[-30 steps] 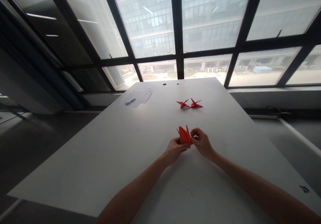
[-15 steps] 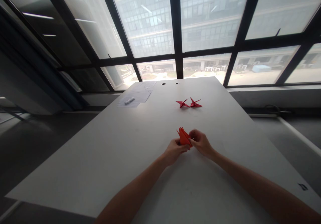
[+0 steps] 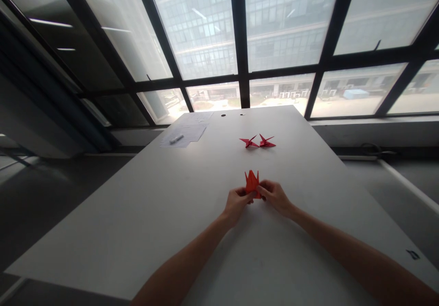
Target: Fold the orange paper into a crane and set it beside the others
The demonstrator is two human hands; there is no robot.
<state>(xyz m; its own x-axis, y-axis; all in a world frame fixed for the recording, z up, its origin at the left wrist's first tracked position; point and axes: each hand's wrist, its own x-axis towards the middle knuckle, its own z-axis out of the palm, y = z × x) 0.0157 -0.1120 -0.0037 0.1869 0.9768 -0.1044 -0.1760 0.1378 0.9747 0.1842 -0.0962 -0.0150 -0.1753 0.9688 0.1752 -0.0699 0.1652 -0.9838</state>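
Between my hands is a folded orange-red origami paper, its narrow points standing upward. My left hand is closed on its lower left side, thumb across the front. At its lower right side, my right hand pinches the paper between thumb and fingers. Some of the fingertips are hidden behind the paper. Farther back on the white table lie two red origami cranes, a left crane and a right crane, side by side with pointed ends sticking out.
Sheets of paper lie at the table's far left, with a small whitish cylindrical object on top. A small dark mark shows near the right edge. Large windows rise beyond the far edge.
The orange-red paper has turned from a leftward tilt to nearly upright, its points now spread apart. My right fingers have shifted slightly down along its side. Both cranes stay in place.
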